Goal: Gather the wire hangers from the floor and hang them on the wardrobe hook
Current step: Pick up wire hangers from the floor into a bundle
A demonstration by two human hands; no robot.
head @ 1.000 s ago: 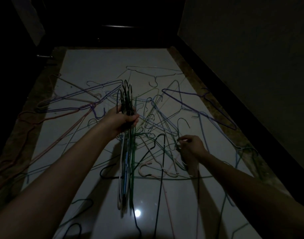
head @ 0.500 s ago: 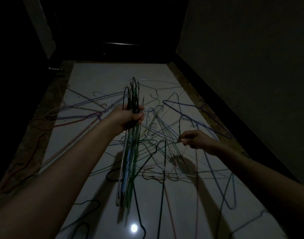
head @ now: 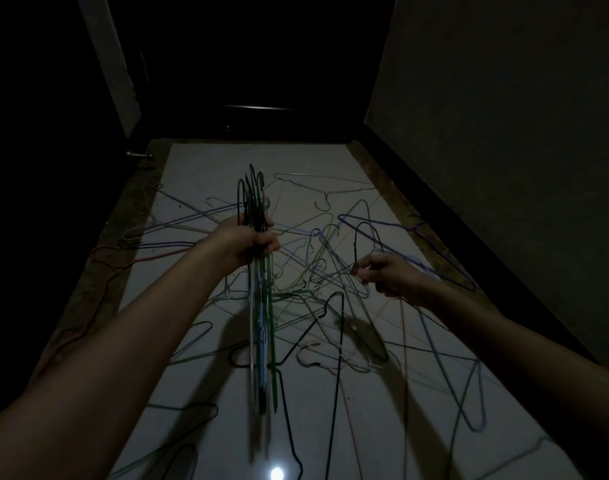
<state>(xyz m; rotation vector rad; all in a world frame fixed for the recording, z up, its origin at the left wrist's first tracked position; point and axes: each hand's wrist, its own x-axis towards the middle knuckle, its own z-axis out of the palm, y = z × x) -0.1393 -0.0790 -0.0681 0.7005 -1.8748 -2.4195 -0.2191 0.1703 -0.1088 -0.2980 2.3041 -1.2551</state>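
Mid-gather. Left hand [head: 247,242] gripping bundle [head: 260,306] of hangers by the necks, hooks up. Right hand [head: 388,273] pinching a dark hanger [head: 362,233] just right of bundle, lifted off floor [head: 206,161]. Many loose hangers [head: 324,195] scattered around and beyond bundle. Wardrobe hook not visible; nothing hung yet.

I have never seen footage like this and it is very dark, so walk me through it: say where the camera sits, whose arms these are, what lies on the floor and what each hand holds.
The single camera is worn on a person's head, looking forward and down, so both arms are their own. No robot is involved. The left hand grips a bundle of wire hangers just below their hooks. The right hand pinches a dark wire hanger. Many loose hangers of several colours lie tangled across the pale tiled floor.
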